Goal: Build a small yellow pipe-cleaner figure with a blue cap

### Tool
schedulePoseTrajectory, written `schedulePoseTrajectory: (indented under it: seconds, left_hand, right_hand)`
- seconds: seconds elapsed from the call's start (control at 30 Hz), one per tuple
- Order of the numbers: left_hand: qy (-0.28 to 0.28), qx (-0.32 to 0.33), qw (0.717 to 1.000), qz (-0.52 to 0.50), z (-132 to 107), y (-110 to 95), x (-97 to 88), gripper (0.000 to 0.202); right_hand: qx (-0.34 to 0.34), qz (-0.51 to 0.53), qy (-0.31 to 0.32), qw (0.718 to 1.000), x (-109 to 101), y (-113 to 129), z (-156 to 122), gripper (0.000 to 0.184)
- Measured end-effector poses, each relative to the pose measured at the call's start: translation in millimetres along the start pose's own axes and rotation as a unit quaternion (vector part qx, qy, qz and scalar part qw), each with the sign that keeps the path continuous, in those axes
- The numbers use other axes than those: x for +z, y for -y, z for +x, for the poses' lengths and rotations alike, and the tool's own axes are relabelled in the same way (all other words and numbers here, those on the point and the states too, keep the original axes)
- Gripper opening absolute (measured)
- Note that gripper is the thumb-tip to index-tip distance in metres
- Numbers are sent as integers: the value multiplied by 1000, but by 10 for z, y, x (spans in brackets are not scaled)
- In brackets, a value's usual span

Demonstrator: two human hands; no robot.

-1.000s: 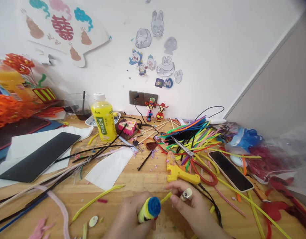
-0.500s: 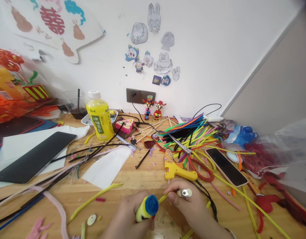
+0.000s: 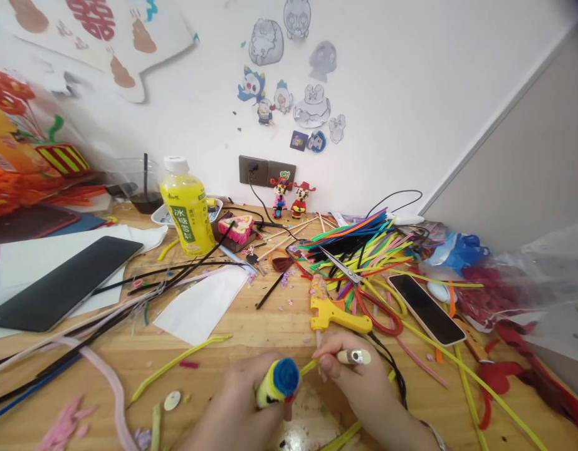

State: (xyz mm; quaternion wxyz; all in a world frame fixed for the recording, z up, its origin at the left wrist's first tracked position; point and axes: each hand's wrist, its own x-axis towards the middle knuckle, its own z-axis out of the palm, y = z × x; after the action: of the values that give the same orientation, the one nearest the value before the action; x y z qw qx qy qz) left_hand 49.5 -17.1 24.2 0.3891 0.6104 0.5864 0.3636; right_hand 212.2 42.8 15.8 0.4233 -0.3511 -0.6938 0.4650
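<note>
Roll (image 3: pixel 279 380) in left hand (image 3: pixel 237 404), strand (image 3: pixel 308 367) in right hand (image 3: pixel 362 385), glue gun (image 3: pixel 338 316) beyond

You have two pieces of writing in view. The yellow bottle (image 3: pixel 188 213) at the back of the worktop (image 3: pixel 270 326) carries a green label (image 3: pixel 184 223) with white Chinese characters running down it. They look like 冰糖雪梨, though the lower ones are small and soft. High on the wall to your left, the pale paper decoration (image 3: pixel 129 44) bears a large red 囍 (image 3: pixel 91 9). The top edge of the view cuts it off, so you see only its lower part. Above one of the little figurines (image 3: pixel 280 191) by the socket sits a green plaque (image 3: pixel 283 176), too small to read. Any print on the wall stickers (image 3: pixel 312 109) is likewise too small to tell.
</note>
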Motion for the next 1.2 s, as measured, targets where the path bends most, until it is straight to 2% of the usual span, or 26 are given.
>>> schedulePoseTrajectory:
  seconds: [0.17, 0.3, 0.4, 0.6, 0.83, 0.93, 1.2]
  left_hand:
    - [-24, 15, 999, 24, -1, 24, -6, 14]
    - [-50, 31, 998, 38, 7, 36, -40, 16]
    - [-65, 39, 996, 40, -3, 32, -62, 16]
    - [-46, 28, 997, 47, -33, 3, -63, 16]
    - [-34, 40, 997, 51, -55, -27, -68, 18]
    - [-23, 38, 997, 64, -60, -29, -72, 17]
    - [-24, 52, 995, 78, -61, -34, -76, 16]
  right_hand:
    - [24, 4, -4, 1000, -44, -45, 5, 30]
    - [31, 80, 20, 996, -83, -60, 6, 50]
    - [16, 63, 43, 997, -104, -29, 9, 55]
    - [26, -29, 62, 997, -116, 1, -16, 44]
    - [-9, -139, 22, 990, -130, 16, -75, 37]
    - [-21, -152, 12, 988, -135, 40, -67, 36]
    - [-8, -132, 37, 991, -142, 67, -40, 31]
